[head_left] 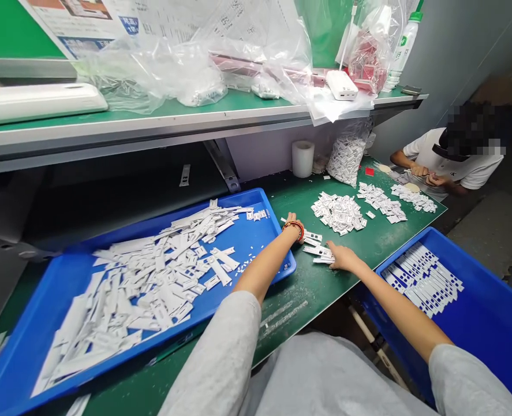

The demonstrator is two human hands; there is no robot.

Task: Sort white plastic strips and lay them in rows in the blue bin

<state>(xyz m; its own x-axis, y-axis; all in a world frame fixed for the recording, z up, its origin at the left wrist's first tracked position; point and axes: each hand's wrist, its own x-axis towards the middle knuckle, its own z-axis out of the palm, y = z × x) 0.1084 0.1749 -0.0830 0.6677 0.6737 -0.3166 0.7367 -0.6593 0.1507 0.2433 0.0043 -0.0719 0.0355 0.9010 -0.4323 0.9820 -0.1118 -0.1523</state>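
My right hand (343, 257) is closed on the right ends of a few flat white plastic strips (318, 251) with small dark windows, low over the green tabletop. Just left of them is my left hand (294, 222), with a red band at its wrist, by the near right corner of a blue tray. Its fingers are bent down and partly hidden, so what they hold is unclear. Another white strip (313, 237) lies between the hands. Beyond them sits a pile of small white plastic pieces (339, 214).
The blue tray (287, 263) at left holds a heap of white strips. A second blue tray (489, 329) at right has strips in rows. A filled clear bag (348, 155) and white roll (303, 159) stand behind. A shelf (221, 118) overhangs. A co-worker (459, 156) sits far right.
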